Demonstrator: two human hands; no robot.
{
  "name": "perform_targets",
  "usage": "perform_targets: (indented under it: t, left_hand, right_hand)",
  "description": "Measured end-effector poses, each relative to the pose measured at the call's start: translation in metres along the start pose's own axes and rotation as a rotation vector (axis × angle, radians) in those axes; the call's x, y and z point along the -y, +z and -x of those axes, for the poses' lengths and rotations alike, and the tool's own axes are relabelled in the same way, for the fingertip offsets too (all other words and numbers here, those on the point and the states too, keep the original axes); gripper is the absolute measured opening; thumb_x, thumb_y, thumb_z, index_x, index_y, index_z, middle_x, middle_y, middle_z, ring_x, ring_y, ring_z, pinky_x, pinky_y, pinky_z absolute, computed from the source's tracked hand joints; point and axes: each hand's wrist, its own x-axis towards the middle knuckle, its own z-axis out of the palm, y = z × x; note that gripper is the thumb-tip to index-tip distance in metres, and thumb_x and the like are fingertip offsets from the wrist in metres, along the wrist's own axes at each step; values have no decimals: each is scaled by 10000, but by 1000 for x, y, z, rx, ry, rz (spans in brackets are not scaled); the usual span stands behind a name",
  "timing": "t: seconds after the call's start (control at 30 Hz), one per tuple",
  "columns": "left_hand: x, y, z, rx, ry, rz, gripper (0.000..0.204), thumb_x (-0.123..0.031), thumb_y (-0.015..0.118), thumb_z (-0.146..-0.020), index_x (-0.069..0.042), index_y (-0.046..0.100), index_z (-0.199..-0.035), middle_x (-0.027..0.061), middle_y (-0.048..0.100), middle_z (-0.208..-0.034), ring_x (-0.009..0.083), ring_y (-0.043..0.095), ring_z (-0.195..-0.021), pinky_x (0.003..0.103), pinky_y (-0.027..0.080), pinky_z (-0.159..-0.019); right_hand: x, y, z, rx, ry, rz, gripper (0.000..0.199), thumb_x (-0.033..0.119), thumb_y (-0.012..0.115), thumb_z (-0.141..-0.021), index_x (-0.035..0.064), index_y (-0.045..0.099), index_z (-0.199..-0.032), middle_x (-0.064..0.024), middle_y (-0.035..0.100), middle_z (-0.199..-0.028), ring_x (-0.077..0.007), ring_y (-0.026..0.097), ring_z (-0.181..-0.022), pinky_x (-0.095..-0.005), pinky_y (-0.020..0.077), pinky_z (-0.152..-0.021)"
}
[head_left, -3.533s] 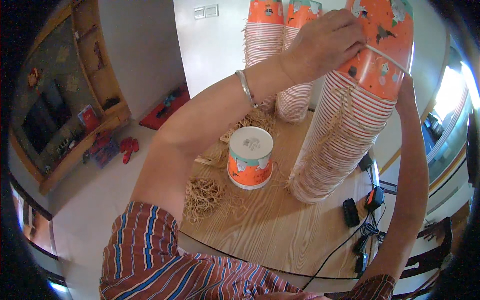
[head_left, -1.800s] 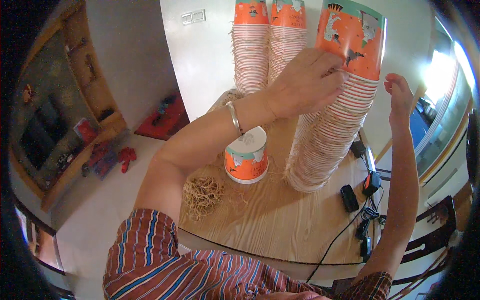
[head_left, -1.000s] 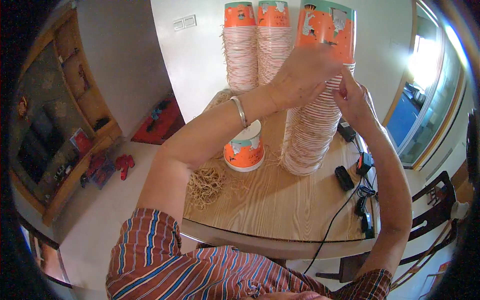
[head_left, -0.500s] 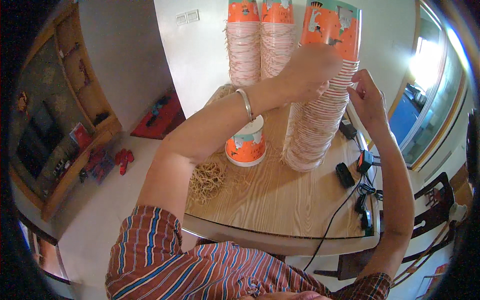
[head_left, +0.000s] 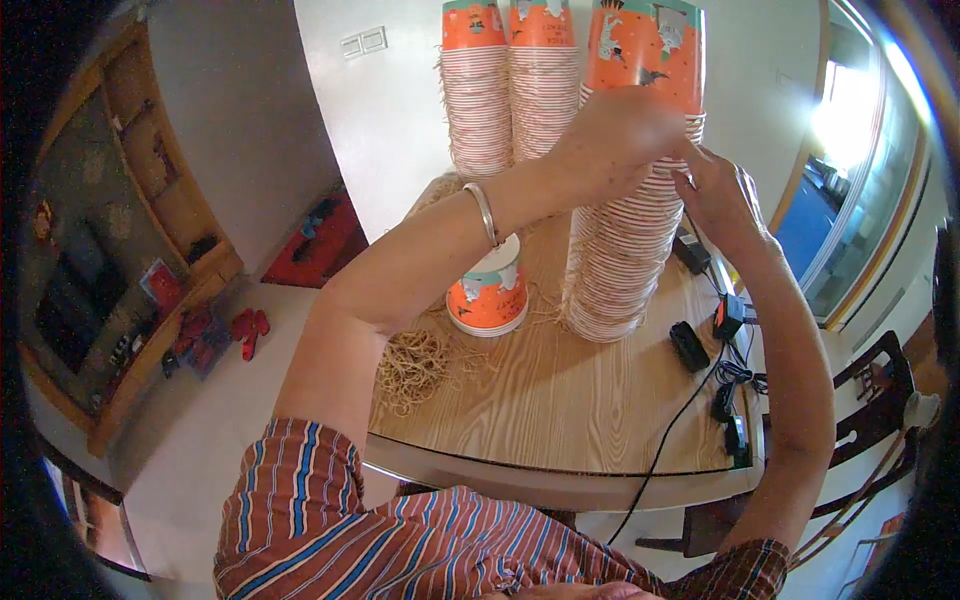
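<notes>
Pale wood-grain table [head_left: 540, 420] with a curved front edge beneath the tall stack of paper tubs [head_left: 618, 265]. Behind the stack, a white wall [head_left: 400, 120], with a switch plate [head_left: 363, 41] well to the stack's left. Farther left of the stack, at floor level, a red mat [head_left: 345, 225], a pair of red shoes [head_left: 250, 332] and a wooden cabinet [head_left: 205, 275]. Well to the stack's right, a bright glass door [head_left: 860, 230]; nearer than the stack and also right, a dark chair [head_left: 880, 385]. On the table just right of the stack's foot, black power adapters [head_left: 728, 317], a small black object [head_left: 688, 345] and bunched cords [head_left: 738, 375]. Left of the stack's foot, a short pile of tubs [head_left: 487, 300], bottom up; nearer and farther left, a tangle of tan string [head_left: 413, 370]. Behind and left of the stack, two similar stacks [head_left: 510, 110] side by side.

Tall stack standing on the table, bottom up: topmost tub orange, green-banded above, printed with pale figures and a dark bat-like shape. Below, closely nested white rims with thin orange slivers and tan strands along the sides.

Left hand [head_left: 630, 145] across the stack's upper front, fingers bent but blurred; hold impossible to tell. Right hand [head_left: 718, 195] at the stack's right edge below the top tub, fingers bent and narrow; impossible to tell whether gripping anything.
</notes>
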Motion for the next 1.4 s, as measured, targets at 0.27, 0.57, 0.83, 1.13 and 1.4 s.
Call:
perform_targets:
  t: [0.27,0.57,0.83,1.13,1.4]
  left_hand:
    - [-2,4,1,-59,17,40,236,-93,631,-700,-35,630,-929,122,529,-956,305,519,-952,433,412,-859]
    - [-6,3,0,35,-18,-34,266,-118,610,-729,-57,665,-982,103,541,-956,288,522,-955,418,421,-846]
    - [-10,10,-6,28,-14,9,264,-124,625,-712,-78,685,-965,73,558,-915,265,524,-970,405,423,-840]
    - [-18,3,11,43,45,-95,343,-160,655,-713,-145,639,-1056,64,556,-951,267,519,-985,434,393,-899]
    - [-23,-26,64,-22,-25,45,367,-100,653,-705,-130,605,-1067,88,536,-969,287,515,-930,436,404,-823]
  right_hand:
    - [0,-11,4,-61,46,-46,312,100,494,-877,115,436,-1182,-158,624,-1039,-401,638,-811,-509,523,-686]
    - [-42,-1,10,-32,-95,397,365,50,492,-851,112,461,-1210,-145,598,-960,-330,658,-725,-422,546,-559]
    - [-113,32,29,73,-22,315,287,86,524,-878,109,504,-1164,-139,546,-651,-305,614,-637,-405,471,-551]
    - [-56,5,1,-81,168,-118,371,139,497,-906,219,460,-1266,-179,635,-818,-350,629,-712,-454,502,-638]
    - [-100,32,23,368,135,349,133,141,541,-839,75,630,-913,-151,615,-762,-349,630,-727,-443,498,-634]
